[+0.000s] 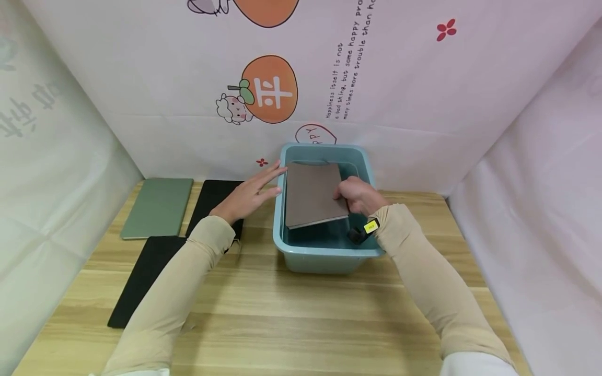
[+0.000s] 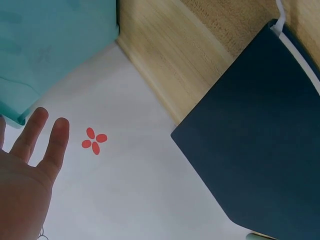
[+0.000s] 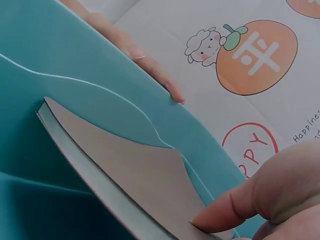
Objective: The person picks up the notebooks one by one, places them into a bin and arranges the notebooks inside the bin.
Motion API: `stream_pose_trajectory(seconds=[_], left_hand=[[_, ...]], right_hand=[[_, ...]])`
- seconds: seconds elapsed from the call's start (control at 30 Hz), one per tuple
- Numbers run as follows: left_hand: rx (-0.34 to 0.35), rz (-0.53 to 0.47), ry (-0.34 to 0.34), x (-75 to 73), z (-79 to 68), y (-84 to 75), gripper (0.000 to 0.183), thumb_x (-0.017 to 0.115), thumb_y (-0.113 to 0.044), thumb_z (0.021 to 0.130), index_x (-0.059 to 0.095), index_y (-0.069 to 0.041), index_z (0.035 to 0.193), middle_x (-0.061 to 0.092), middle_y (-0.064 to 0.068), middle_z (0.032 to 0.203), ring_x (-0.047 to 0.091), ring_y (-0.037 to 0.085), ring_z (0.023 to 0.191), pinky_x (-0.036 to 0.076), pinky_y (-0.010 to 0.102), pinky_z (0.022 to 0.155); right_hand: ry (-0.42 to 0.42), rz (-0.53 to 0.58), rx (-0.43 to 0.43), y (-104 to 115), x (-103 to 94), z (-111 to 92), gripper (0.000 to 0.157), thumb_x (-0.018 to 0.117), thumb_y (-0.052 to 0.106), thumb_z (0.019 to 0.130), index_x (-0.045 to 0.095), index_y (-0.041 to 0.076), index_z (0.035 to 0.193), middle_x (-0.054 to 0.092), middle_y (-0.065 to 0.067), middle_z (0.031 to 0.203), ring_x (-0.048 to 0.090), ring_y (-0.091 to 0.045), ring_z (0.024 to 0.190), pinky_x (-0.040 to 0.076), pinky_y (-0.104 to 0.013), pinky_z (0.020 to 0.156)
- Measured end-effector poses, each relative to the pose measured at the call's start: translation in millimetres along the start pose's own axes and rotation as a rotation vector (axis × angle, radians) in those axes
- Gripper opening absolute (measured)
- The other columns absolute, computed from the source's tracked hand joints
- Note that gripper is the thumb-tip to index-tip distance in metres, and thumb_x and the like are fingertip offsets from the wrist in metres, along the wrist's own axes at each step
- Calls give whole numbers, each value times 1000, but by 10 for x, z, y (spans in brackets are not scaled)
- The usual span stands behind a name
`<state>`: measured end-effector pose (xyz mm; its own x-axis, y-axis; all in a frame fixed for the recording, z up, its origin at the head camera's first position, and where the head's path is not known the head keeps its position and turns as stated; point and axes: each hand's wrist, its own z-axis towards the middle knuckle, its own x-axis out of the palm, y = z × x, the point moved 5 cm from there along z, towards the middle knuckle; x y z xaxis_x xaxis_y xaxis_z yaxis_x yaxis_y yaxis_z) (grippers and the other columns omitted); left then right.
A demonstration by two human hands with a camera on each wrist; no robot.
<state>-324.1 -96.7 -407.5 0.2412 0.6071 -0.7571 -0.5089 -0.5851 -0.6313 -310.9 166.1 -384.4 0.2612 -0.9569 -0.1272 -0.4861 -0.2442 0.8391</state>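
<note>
A grey-brown notebook (image 1: 314, 193) lies tilted inside the blue plastic bin (image 1: 324, 252). My right hand (image 1: 359, 194) reaches over the bin and pinches the notebook's right edge, the thumb (image 3: 220, 215) on its cover in the right wrist view. The pages show pale along the notebook's near edge. My left hand (image 1: 249, 194) is at the bin's left rim with fingers extended, its fingertips right at the rim. In the left wrist view the left hand's fingers (image 2: 56, 145) are spread and hold nothing.
Left of the bin lie a green notebook (image 1: 157, 208), a black notebook (image 1: 211, 201) partly under my left arm, and another black notebook (image 1: 146, 279) nearer me. A printed white cloth (image 1: 390, 78) rises behind the wooden table (image 1: 301, 318), with more cloth at both sides.
</note>
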Motion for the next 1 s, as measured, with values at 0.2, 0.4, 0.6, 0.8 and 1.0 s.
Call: stream_pose_trajectory(seconds=[0.2, 0.4, 0.6, 0.8, 1.0], left_hand=[[27, 8, 3, 0, 3, -2, 59, 37, -62, 105, 22, -47, 160, 9, -16, 173, 15, 24, 161, 19, 65, 125], [33, 2, 3, -9, -4, -8, 61, 38, -62, 104, 24, -44, 161, 10, -15, 173, 15, 22, 161, 19, 66, 125], [27, 9, 0, -24, -1, -15, 61, 37, -62, 105, 24, -43, 161, 10, -14, 173, 14, 17, 161, 20, 64, 125], [23, 2, -1, -24, 3, -8, 60, 38, -62, 105, 22, -46, 160, 9, -16, 173, 13, 17, 161, 19, 64, 125], [23, -8, 3, 0, -3, -8, 62, 38, -62, 105, 23, -42, 162, 9, -13, 173, 13, 20, 161, 19, 66, 125]], right_hand=[[-15, -17, 10, -23, -4, -9, 61, 41, -8, 94, 23, -8, 152, 33, -21, 150, 41, -32, 126, 39, -51, 117], [-16, -49, 19, -23, -10, -16, 62, 41, -6, 95, 21, -7, 153, 32, -22, 152, 41, -34, 127, 39, -54, 117], [-26, -83, 4, -6, 0, 0, 58, 40, -7, 95, 24, -8, 151, 33, -22, 151, 41, -32, 122, 42, -48, 110], [-54, -103, 5, 13, 59, 35, 52, 43, -8, 93, 30, -7, 143, 34, -16, 137, 39, -31, 115, 42, -40, 95], [-69, -120, 44, -1, 76, 45, 54, 44, -7, 93, 32, -5, 145, 36, -16, 138, 40, -31, 114, 43, -40, 93]])
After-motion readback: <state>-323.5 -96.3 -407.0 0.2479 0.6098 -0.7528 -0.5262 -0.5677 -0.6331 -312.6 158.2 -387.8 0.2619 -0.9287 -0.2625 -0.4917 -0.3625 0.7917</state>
